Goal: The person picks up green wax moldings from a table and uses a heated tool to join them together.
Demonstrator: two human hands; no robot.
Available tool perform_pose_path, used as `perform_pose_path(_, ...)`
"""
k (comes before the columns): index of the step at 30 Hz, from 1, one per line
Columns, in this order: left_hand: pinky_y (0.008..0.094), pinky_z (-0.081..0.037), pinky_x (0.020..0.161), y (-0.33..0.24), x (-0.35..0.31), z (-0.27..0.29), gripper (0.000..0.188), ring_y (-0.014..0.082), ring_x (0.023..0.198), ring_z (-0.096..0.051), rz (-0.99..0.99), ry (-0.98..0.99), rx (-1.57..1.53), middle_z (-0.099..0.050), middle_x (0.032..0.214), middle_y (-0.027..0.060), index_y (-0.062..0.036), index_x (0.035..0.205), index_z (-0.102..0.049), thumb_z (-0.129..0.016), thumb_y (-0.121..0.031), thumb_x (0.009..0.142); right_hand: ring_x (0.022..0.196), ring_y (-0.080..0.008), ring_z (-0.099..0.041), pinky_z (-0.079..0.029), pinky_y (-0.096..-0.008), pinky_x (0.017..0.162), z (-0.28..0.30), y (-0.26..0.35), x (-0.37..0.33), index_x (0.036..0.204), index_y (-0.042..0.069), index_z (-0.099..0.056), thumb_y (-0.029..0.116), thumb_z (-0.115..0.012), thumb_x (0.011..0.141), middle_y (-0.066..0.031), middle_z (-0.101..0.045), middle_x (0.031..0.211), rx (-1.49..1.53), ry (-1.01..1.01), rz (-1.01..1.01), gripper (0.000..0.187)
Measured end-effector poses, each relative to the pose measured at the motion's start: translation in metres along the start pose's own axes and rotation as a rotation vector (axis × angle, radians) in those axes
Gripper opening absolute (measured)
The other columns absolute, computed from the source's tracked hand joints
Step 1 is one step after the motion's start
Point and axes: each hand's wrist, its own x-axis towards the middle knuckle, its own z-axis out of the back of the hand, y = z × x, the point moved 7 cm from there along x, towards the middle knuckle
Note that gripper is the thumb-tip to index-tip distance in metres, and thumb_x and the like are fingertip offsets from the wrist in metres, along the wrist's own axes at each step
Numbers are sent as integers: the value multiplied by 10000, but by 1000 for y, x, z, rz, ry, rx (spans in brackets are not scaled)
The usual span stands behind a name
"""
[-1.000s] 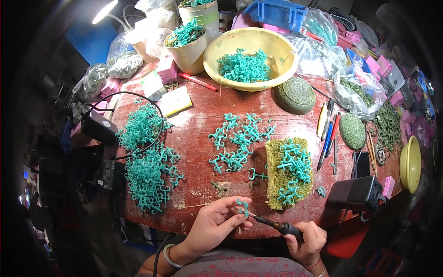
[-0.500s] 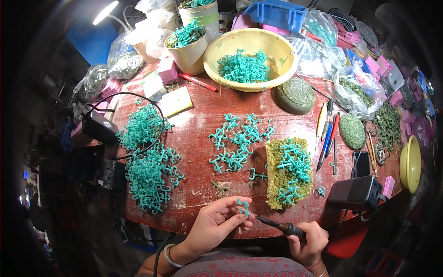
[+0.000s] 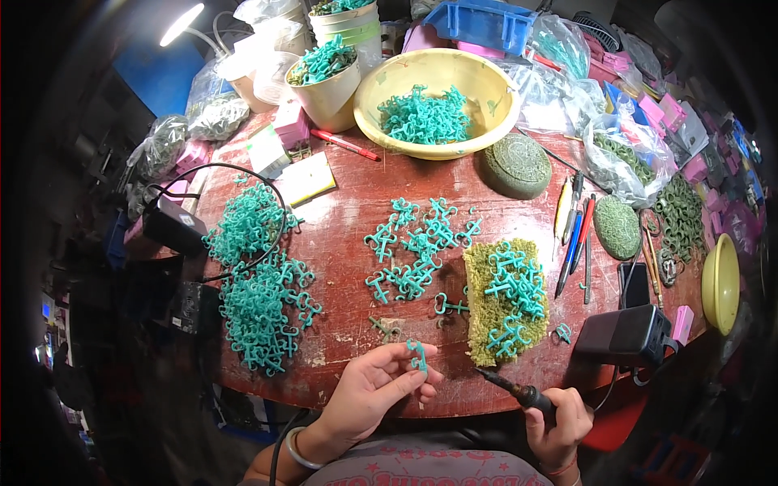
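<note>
My left hand point(image 3: 377, 389) pinches a small teal wax piece point(image 3: 417, 356) with curled ends between thumb and fingertips, above the table's near edge. In my right hand point(image 3: 559, 425) is a dark soldering iron point(image 3: 523, 393), its thin tip up and left, close to the bottom edge of a yellow-green sponge point(image 3: 478, 324). The tip is apart from the held piece. Several similar teal pieces point(image 3: 515, 283) lie on the sponge, and a loose group point(image 3: 413, 251) is spread left of it. Beside the sponge lies one single piece point(image 3: 450, 304).
Two heaps of teal pieces point(image 3: 263, 312) lie at the left, near a black cable and black box point(image 3: 174, 227). At the back stand a yellow basin point(image 3: 502, 121) and a white bucket point(image 3: 340, 105). Pens point(image 3: 574, 243), green stones point(image 3: 519, 166) and a dark device point(image 3: 620, 336) occupy the right.
My right hand has drawn the soldering iron away to the right, from beside the held piece to the sponge's lower edge. My left hand has shifted slightly left and turned the wax piece a little.
</note>
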Motion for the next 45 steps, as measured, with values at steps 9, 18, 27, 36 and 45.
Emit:
perform_pose_path(9,284,-570,803,2,1,2,381,155,881,-665,57,7,-115,-646,1034,128,84,1334,-516,-563,60,957,502,-236,-539,-399,-343,445,-26,17,12,848,42,-624,298,-787,844,-52,-551,650,180,67,93,303)
perform_pose_path(18,261,-559,794,2,1,4,403,157,870,-667,62,18,-139,-651,1024,116,92,1327,-521,-574,82,927,528,-258,-529,-393,-350,472,-29,20,14,841,28,-598,323,-735,885,-75,-560,693,179,124,63,328)
perform_pose_path(27,290,-559,803,0,0,5,411,162,863,-652,28,26,-141,-654,991,119,101,1328,-517,-593,74,926,481,-233,-533,-392,-340,423,-30,22,15,842,43,-618,316,-794,835,-49,-528,639,147,102,113,325)
perform_pose_path(36,283,-552,796,2,2,4,399,156,882,-656,32,40,-130,-661,1001,131,92,1330,-516,-593,57,940,505,-242,-541,-402,-345,449,-27,20,15,858,45,-629,307,-799,829,-59,-544,654,163,88,97,314)
perform_pose_path(45,251,-563,796,4,3,2,373,130,923,-654,-38,126,-53,-677,1082,119,9,1356,-525,-592,-39,992,580,-307,-545,-408,-395,527,5,-7,-6,872,44,-605,342,-716,886,-98,-541,711,-121,40,-29,318)
